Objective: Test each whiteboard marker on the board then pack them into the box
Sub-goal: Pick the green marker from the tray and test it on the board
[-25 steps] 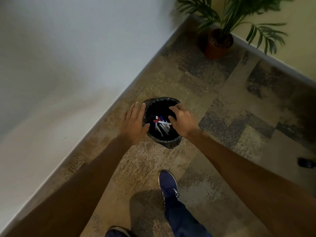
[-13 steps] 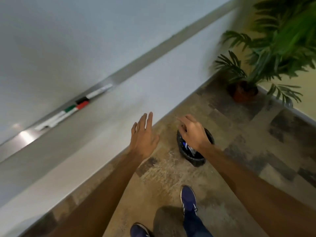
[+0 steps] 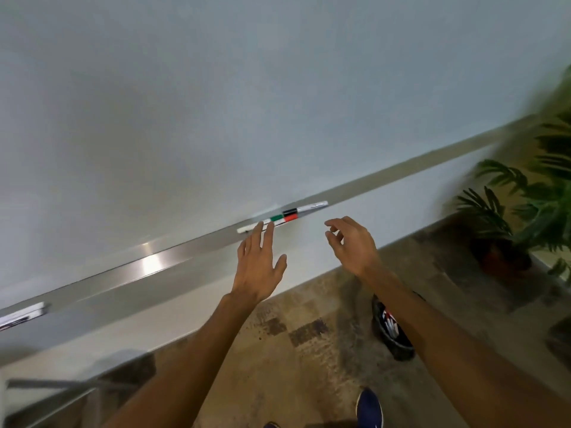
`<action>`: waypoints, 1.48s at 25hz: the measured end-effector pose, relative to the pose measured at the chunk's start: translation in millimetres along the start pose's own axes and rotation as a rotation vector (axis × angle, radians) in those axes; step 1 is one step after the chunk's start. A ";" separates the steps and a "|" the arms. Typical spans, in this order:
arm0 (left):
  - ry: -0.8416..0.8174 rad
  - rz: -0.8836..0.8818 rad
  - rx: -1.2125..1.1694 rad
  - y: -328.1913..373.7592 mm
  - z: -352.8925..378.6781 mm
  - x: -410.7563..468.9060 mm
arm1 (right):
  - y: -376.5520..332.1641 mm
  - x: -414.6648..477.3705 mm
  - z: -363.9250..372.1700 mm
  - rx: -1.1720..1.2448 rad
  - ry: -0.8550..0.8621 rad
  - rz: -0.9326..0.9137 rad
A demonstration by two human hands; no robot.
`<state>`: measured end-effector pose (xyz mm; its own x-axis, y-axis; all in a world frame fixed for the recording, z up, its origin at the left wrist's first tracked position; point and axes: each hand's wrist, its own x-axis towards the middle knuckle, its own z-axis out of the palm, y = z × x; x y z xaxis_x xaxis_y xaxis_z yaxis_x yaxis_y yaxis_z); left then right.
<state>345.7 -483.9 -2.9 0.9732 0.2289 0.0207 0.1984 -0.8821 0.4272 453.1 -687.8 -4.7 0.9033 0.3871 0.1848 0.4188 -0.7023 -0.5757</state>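
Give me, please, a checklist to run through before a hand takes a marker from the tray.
1. Markers lying on the tray: ok.
2. Left hand empty, fingers straight: ok.
3. Right hand empty, loosely curled: ok.
4. Left fingers touching a marker: cannot tell.
5. Whiteboard bare for a test stroke: ok.
6. Marker count: cannot tell, blurred.

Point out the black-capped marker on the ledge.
The black-capped marker, its white barrel running right; the green-capped marker and red-capped marker run left toward the left hand.
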 end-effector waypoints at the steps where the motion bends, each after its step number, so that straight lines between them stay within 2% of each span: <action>1: 0.003 -0.013 0.007 -6.9 -10.6 -3.5 | -12.6 3.9 2.0 -0.012 -0.010 -0.021; 10: -0.001 -0.127 0.099 -45.8 -68.7 2.7 | -93.1 54.6 28.5 -0.196 -0.171 -0.232; 15: 0.015 -0.216 0.096 -56.9 -67.7 19.3 | -109.5 92.3 62.2 -0.480 -0.310 -0.462; 23: 0.015 -0.310 0.080 -77.3 -51.5 31.3 | -122.7 129.7 119.7 -0.707 -0.530 -0.757; 31: -0.006 -0.352 0.096 -99.9 -42.6 37.4 | -127.2 140.2 148.3 -0.787 -0.560 -0.809; 37: 0.012 -0.378 0.055 -108.3 -45.4 38.9 | -123.7 140.0 153.7 -0.710 -0.536 -0.831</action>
<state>356.8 -360.8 -7.3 0.8285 0.5475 -0.1180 0.5498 -0.7550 0.3574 513.5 -454.9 -30.1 0.2532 0.9543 -0.1589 0.9608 -0.2288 0.1567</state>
